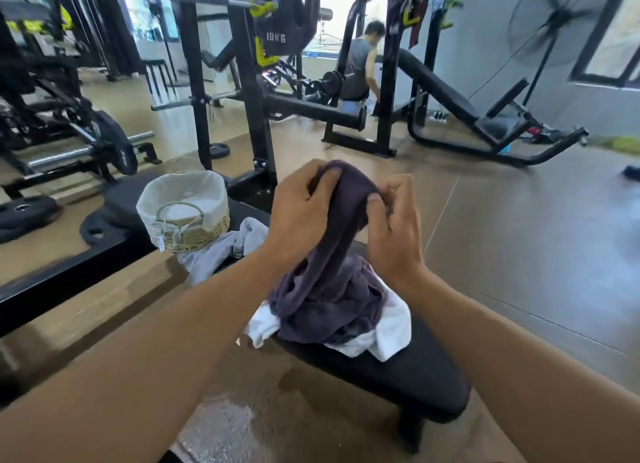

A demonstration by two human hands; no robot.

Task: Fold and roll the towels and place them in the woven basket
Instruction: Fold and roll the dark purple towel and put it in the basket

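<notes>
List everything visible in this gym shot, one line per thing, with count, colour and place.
purple towel: 1, dark purple, held up over the bench, lower end bunched on the white towel
white towel: 1, white, on the bench under the purple towel
grey towel: 1, light grey, crumpled beside the basket
basket: 1, tan woven with pale cloth liner, on the far end of the bench
bench: 1, black, under the towels
floor fan: 1, black, upper right
incline bench: 1, black, centre right
person: 1, grey top, background, back turned
left hand: pinches the purple towel's top
right hand: pinches the purple towel's top
</notes>
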